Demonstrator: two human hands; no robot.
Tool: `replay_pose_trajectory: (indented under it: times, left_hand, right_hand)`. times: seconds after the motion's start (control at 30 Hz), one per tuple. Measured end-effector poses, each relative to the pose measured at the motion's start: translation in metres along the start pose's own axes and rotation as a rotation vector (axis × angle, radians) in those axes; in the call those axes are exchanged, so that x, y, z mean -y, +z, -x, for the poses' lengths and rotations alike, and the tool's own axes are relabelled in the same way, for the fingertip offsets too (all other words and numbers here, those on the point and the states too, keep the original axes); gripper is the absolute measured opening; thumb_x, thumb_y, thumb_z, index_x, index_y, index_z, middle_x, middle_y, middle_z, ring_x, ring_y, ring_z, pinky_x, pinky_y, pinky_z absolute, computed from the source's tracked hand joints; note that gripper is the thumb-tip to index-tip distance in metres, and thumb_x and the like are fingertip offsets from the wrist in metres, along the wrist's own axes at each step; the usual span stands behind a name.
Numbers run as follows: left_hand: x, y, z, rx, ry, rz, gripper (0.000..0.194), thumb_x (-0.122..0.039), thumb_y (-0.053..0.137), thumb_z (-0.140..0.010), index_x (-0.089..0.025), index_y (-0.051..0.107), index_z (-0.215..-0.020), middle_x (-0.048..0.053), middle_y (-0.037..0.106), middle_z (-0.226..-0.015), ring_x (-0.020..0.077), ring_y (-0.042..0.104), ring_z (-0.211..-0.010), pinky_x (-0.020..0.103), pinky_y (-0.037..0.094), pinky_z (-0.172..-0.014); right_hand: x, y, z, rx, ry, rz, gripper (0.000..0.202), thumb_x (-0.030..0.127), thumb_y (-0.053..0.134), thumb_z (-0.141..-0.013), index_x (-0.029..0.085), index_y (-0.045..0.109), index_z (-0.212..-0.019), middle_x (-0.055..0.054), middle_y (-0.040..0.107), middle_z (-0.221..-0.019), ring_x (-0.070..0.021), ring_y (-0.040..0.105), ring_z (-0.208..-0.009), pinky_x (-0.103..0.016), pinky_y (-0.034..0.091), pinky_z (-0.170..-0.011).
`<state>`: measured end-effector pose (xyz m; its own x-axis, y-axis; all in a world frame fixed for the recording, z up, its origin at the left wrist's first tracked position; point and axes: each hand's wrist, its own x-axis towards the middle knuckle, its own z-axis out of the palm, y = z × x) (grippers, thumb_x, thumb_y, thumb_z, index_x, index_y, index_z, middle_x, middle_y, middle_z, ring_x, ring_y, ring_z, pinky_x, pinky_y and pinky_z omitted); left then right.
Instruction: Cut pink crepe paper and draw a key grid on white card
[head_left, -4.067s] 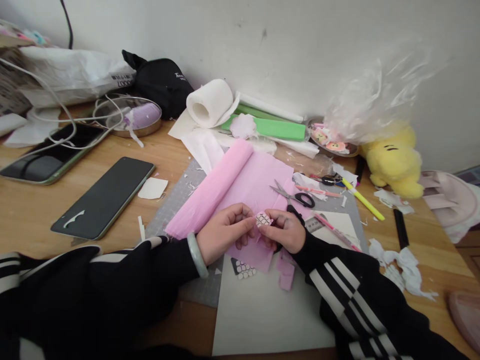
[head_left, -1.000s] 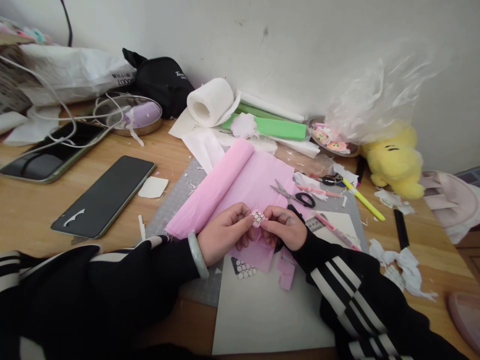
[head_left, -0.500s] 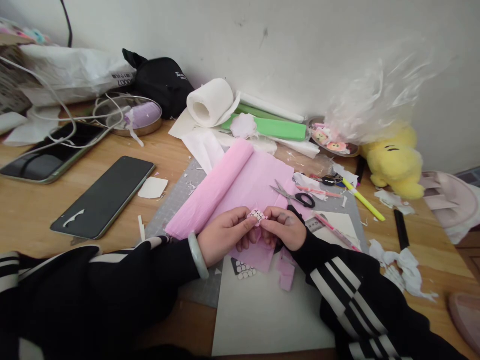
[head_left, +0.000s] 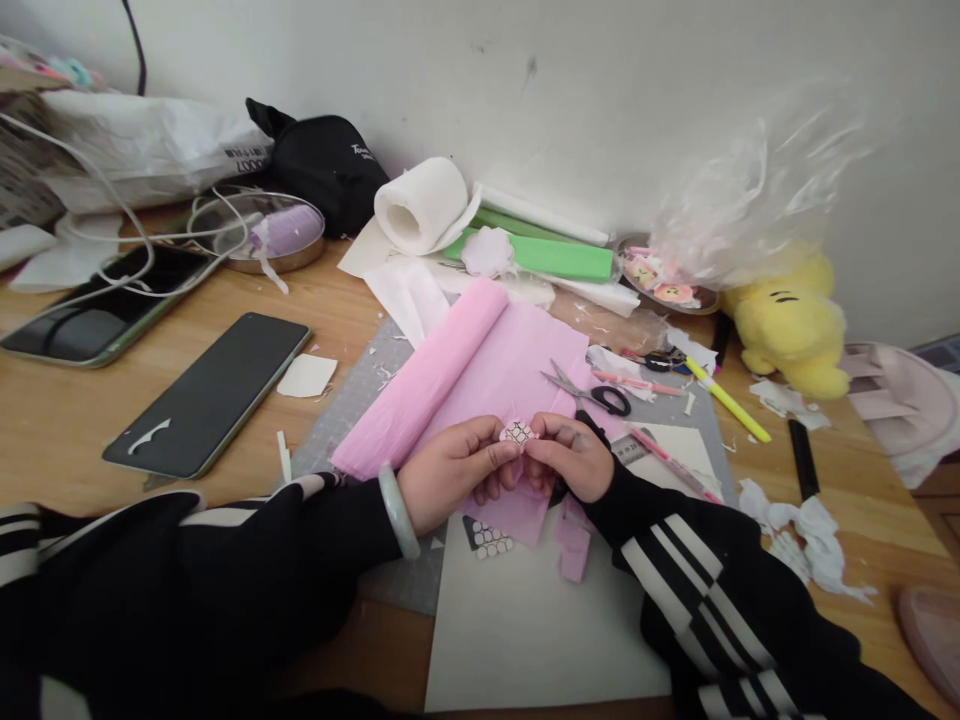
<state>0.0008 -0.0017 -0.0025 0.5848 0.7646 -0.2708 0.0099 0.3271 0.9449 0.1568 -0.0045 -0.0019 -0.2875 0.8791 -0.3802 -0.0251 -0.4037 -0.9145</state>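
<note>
One patterned piece [head_left: 517, 432] is being pinched by the left hand [head_left: 454, 470] and the right hand [head_left: 572, 455] over one pink sheet [head_left: 517, 350]; its outline is being partly hidden by fingers [head_left: 493, 457], one phone [head_left: 82, 325] of two by cable [head_left: 148, 240].

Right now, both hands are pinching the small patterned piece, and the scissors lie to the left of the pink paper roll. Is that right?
Not quite: the head view shows the scissors to the right of the pink paper roll. The left hand and right hand do both pinch the small patterned piece.
</note>
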Motion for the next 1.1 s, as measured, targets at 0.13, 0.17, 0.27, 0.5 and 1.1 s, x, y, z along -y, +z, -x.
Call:
replay_pose_trajectory:
  times: [0.13,0.17,0.27,0.5,1.1]
  left_hand:
    - [-0.0005,-0.0001,0.0000,-0.020,-0.012,-0.019,0.028,-0.041,0.049,-0.078,-0.017,0.046,-0.063,-0.004,0.049,-0.051,0.0072,0.044,-0.044,0.018,0.035,-0.041]
    - [-0.0008,0.0000,0.0001,-0.027,-0.015,-0.017,0.028,-0.041,0.049,-0.078,-0.017,0.045,-0.063,-0.005,0.049,-0.050,0.0070,0.044,-0.043,0.018,0.035,-0.041]
    - [-0.0022,0.0005,0.0007,-0.048,-0.021,-0.001,0.027,-0.039,0.049,-0.078,-0.017,0.045,-0.064,-0.005,0.049,-0.051,0.0066,0.044,-0.043,0.018,0.034,-0.041]
    - [-0.0048,0.0009,0.0010,-0.046,-0.028,0.035,0.026,-0.038,0.049,-0.078,-0.017,0.045,-0.064,-0.004,0.051,-0.052,0.0064,0.044,-0.043,0.018,0.034,-0.041]
    - [-0.0052,0.0014,0.0021,-0.025,-0.026,0.029,0.028,-0.039,0.052,-0.076,-0.016,0.045,-0.061,-0.004,0.048,-0.050,0.0065,0.041,-0.044,0.018,0.032,-0.042]
  right_hand:
    - [0.0015,0.0006,0.0012,0.000,-0.007,0.014,0.019,0.028,0.058,-0.061,0.016,0.043,-0.058,0.008,0.051,-0.036,-0.0040,0.045,-0.028,-0.012,0.035,-0.027]
    - [0.0019,0.0007,0.0015,-0.001,-0.008,0.018,0.019,0.028,0.058,-0.061,0.016,0.043,-0.059,0.008,0.051,-0.036,-0.0040,0.045,-0.028,-0.012,0.035,-0.027]
    - [0.0025,0.0006,0.0020,0.010,-0.006,0.016,0.016,0.028,0.057,-0.061,0.016,0.046,-0.062,0.008,0.052,-0.036,-0.0042,0.045,-0.028,-0.012,0.036,-0.027]
    - [0.0016,-0.0013,-0.0004,-0.002,0.040,-0.088,0.013,0.026,0.054,-0.058,0.015,0.050,-0.065,0.007,0.053,-0.038,-0.0065,0.048,-0.030,-0.014,0.037,-0.027]
    - [-0.0012,-0.0037,-0.0006,0.062,0.003,-0.052,0.019,0.031,0.060,-0.062,0.016,0.049,-0.065,0.007,0.053,-0.038,-0.0053,0.045,-0.029,-0.014,0.036,-0.029]
